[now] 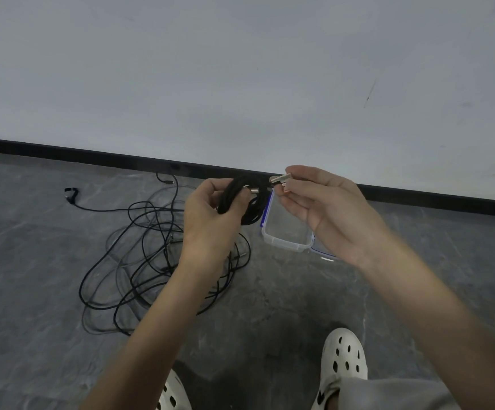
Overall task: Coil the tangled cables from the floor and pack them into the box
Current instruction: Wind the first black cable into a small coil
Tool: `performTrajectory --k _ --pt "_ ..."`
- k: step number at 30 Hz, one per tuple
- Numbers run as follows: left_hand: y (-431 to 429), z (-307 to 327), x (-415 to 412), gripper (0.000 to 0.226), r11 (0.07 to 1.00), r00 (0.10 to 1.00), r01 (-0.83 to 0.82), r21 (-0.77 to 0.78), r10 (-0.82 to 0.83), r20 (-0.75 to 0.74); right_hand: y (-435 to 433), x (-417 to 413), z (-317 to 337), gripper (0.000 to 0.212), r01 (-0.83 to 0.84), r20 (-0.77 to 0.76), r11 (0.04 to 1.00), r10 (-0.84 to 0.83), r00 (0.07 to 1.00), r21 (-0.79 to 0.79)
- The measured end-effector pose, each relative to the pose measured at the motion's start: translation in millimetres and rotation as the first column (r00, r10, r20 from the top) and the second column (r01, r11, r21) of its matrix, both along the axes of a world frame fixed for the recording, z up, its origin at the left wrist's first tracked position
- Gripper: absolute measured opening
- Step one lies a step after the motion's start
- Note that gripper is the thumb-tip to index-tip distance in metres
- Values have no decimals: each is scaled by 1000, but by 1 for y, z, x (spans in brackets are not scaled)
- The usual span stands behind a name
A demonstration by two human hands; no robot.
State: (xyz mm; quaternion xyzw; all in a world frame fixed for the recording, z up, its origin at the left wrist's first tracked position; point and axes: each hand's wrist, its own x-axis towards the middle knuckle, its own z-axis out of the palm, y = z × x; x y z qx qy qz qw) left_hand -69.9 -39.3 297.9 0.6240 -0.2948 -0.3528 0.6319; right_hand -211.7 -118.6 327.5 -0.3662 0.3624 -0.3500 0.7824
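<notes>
1. The coiled cable (242, 202) is held in the air over the 10 o'clock corner of the box (283, 245). The left hand (208, 217) grips it, fingers and thumb curled round the bundle. Hazard: a slackened grip lets the loops spring apart and the coil unwinds.
2. The right hand (326, 214) pinches the metal plug (280, 181) at the cable's free end between thumb and forefinger, with the other fingers loosely spread. Hazard: a tug here probably pulls out the last turn or strains the plug joint.
3. The box stands open on the floor at 3 o'clock of the tangled cables (151, 261). Hazard: a coil that is too wide may catch the rim and shove the light box aside.
4. The tangled cables lie at 8 o'clock of the left hand. Whether any strand joins the held coil cannot be told. If one does, lifting would drag the heap.
5. The white clogs (344, 362) stand at 6 o'clock, near the outer loops. Hazard: a step may snag a loop.
</notes>
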Motion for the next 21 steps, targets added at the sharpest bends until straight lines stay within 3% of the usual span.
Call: performTrajectory --k 4,9,13,21 --pt "1 2 -1 11 997 996 75 -11 -75 -50 1 -1 3 23 -102 41 991 105 994 -82" --pt "1 3 -3 9 995 993 82 -56 -87 -84 4 0 1 22 -118 -211 931 45 976 -347" --pt "1 3 -3 8 995 986 74 -71 -84 -144 6 1 -1 20 -147 -293 867 2 956 -476" --pt "3 2 -1 12 985 988 124 -118 -133 -72 4 0 -2 19 -234 -300 853 97 949 -466"
